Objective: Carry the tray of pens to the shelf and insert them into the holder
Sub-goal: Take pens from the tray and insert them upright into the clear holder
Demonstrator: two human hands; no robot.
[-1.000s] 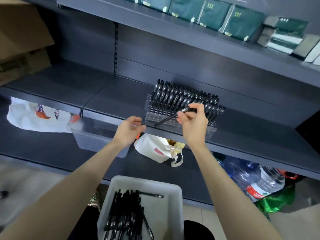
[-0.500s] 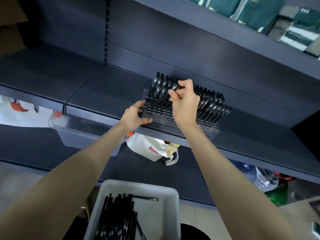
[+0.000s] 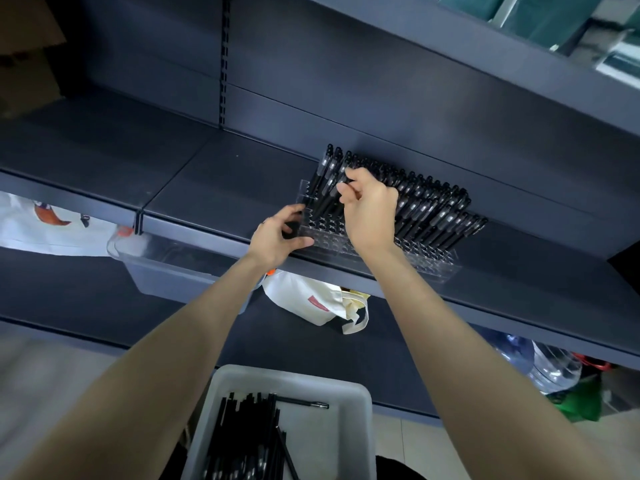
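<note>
Far left of both hands: white printed cloth (image 3: 34, 223) on the lower level. Clear bin (image 3: 166, 265) hangs below the shelf (image 3: 214, 188) edge, left of the left fingers. Well below the fingers, nearest the person: white tray (image 3: 353, 410), loose pens (image 3: 242, 441) piled in its left half, one lying crosswise apart from the pile. Left hand (image 3: 277, 237): fingers curled round the left end of the clear holder (image 3: 429, 261), thumb along its front face; firm grip. The holder sits at the shelf's front edge. Below and between the two hands, one level down: white bag (image 3: 311, 299). Right hand (image 3: 370, 209): fingertips closed in a pinch on the upper part of one black pen (image 3: 327, 202), which leans with its lower end in the holder's left section, just right of the left fingers. Whether it is fully seated: cannot tell. Right of the right fingers: racked pens (image 3: 433, 209) fill the back rows, all tilted; front holes show bare. Farther right and lower: water bottle (image 3: 547, 365). Top right, above all fingers: green packs (image 3: 540, 15), blurred.
</note>
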